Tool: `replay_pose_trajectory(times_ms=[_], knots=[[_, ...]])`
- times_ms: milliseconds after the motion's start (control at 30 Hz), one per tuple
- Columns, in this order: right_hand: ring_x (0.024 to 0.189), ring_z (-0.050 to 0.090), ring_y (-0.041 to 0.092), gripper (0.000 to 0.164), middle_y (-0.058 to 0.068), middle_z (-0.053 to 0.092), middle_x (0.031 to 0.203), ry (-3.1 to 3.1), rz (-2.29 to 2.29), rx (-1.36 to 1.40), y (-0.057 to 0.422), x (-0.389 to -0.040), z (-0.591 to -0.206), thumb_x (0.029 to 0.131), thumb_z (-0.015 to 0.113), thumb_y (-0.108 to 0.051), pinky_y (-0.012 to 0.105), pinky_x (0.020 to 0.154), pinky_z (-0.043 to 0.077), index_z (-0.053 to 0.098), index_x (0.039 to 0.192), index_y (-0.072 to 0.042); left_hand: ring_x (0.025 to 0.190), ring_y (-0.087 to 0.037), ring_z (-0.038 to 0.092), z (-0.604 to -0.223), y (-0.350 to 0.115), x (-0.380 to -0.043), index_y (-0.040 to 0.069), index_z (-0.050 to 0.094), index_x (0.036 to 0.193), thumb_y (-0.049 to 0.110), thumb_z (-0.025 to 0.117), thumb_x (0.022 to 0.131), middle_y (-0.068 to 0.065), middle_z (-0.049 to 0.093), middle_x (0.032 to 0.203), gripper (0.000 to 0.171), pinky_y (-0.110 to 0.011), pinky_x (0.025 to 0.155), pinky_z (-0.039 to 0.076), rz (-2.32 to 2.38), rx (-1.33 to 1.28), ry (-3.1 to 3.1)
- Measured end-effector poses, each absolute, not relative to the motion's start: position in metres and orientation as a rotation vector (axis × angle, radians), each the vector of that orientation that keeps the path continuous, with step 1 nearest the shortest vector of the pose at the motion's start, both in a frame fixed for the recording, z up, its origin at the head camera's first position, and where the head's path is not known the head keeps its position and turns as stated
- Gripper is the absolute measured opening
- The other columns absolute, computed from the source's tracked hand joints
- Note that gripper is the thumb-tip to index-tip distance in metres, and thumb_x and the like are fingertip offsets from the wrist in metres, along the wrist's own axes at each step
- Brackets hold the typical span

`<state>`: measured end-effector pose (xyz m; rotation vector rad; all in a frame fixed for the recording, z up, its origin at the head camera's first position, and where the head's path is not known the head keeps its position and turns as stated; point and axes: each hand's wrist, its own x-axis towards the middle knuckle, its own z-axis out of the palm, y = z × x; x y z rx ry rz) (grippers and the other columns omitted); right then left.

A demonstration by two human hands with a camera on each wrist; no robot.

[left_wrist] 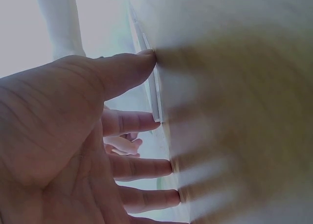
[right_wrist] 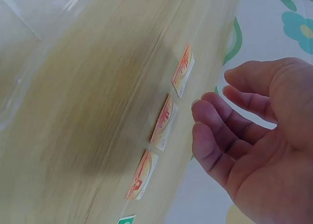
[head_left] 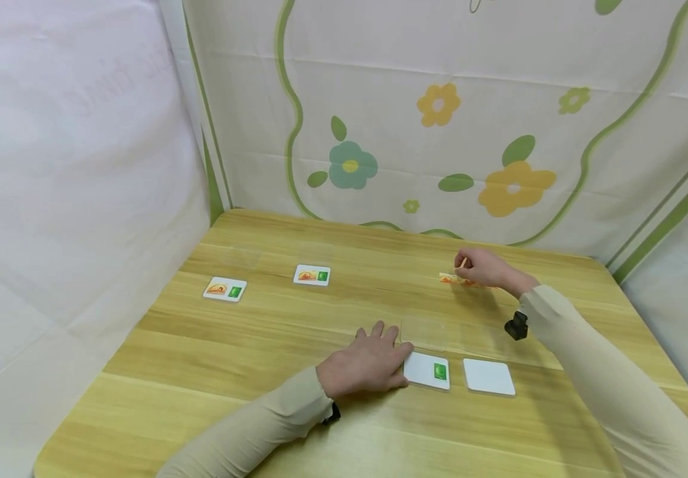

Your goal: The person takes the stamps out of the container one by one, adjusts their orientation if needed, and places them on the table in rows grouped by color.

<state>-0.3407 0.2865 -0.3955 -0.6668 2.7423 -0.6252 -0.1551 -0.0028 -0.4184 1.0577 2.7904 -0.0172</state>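
1. The left hand (head_left: 366, 364) lies spread on the table (head_left: 212, 372), thumb at the edge of a green-marked card (head_left: 419, 368).
2. The right hand (head_left: 487, 269) bends its fingers by three orange stamps (right_wrist: 164, 123), in a row near the table's back edge; whether it pinches anything I cannot tell.
3. A blank card (head_left: 489, 377) lies beside the first; two printed cards (head_left: 224, 289) lie nearer the back left corner.

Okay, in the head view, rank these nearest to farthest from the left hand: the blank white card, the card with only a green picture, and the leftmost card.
1. Card with only a green picture: immediately right of the left hand.
2. Blank white card: farther right, past that card.
3. Leftmost card: off left and farther back.
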Motion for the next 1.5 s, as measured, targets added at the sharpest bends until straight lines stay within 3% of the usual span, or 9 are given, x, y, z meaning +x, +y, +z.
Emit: replay_pose_trajectory(times_ms=[233, 400, 700, 933, 1267, 1500], knots=[[0.062, 0.06, 0.021, 0.011, 0.011, 0.066, 0.08, 2.752, -0.618, -0.718, 0.281, -0.333, -0.395, 0.095, 0.059, -0.01, 0.032, 0.059, 0.047, 0.062, 0.101, -0.002, 0.108, -0.025, 0.049, -0.419, -0.003, -0.155, 0.028, 0.054, 0.125, 0.057, 0.059, 0.092, -0.004, 0.054, 0.124, 0.044, -0.047, 0.081, 0.05, -0.045, 1.073, 2.807], [0.063, 0.061, 0.027, 0.01, 0.016, 0.066, 0.082, 2.739, -0.642, -0.718, 0.278, -0.323, -0.393, 0.096, 0.059, -0.011, 0.031, 0.056, 0.046, 0.061, 0.101, -0.003, 0.105, -0.023, 0.049, -0.418, -0.004, -0.154, 0.027, 0.054, 0.124, 0.057, 0.059, 0.092, -0.004, 0.054, 0.123, 0.043, -0.046, 0.079, 0.05, -0.057, 1.068, 2.809], [0.066, 0.055, 0.011, 0.014, 0.001, 0.064, 0.081, 2.787, -0.563, -0.816, 0.272, -0.299, -0.384, 0.095, 0.062, -0.015, 0.03, 0.063, 0.046, 0.063, 0.105, -0.005, 0.109, -0.025, 0.05, -0.416, -0.004, -0.154, 0.027, 0.054, 0.124, 0.056, 0.058, 0.092, -0.004, 0.054, 0.125, 0.043, -0.047, 0.081, 0.05, -0.044, 1.065, 2.796], [0.066, 0.054, 0.012, 0.015, 0.001, 0.063, 0.081, 2.772, -0.57, -0.819, 0.268, -0.284, -0.377, 0.096, 0.061, -0.016, 0.029, 0.061, 0.045, 0.062, 0.107, -0.004, 0.112, -0.026, 0.049, -0.416, -0.004, -0.154, 0.027, 0.054, 0.125, 0.055, 0.059, 0.093, -0.005, 0.053, 0.127, 0.043, -0.049, 0.085, 0.049, -0.026, 1.055, 2.776], [0.067, 0.053, 0.01, 0.011, -0.001, 0.063, 0.083, 2.77, -0.601, -0.835, 0.26, -0.267, -0.373, 0.097, 0.061, -0.019, 0.027, 0.062, 0.046, 0.063, 0.105, -0.013, 0.109, -0.025, 0.05, -0.415, -0.003, -0.153, 0.027, 0.054, 0.122, 0.058, 0.058, 0.092, -0.005, 0.053, 0.126, 0.043, -0.049, 0.083, 0.05, -0.07, 1.051, 2.788], [0.065, 0.051, 0.007, 0.01, -0.003, 0.062, 0.08, 2.789, -0.627, -0.903, 0.258, -0.259, -0.372, 0.096, 0.063, -0.017, 0.024, 0.06, 0.044, 0.063, 0.102, -0.01, 0.108, -0.025, 0.049, -0.416, -0.003, -0.154, 0.027, 0.054, 0.124, 0.056, 0.058, 0.093, -0.005, 0.053, 0.126, 0.043, -0.048, 0.082, 0.05, -0.045, 1.066, 2.788]])
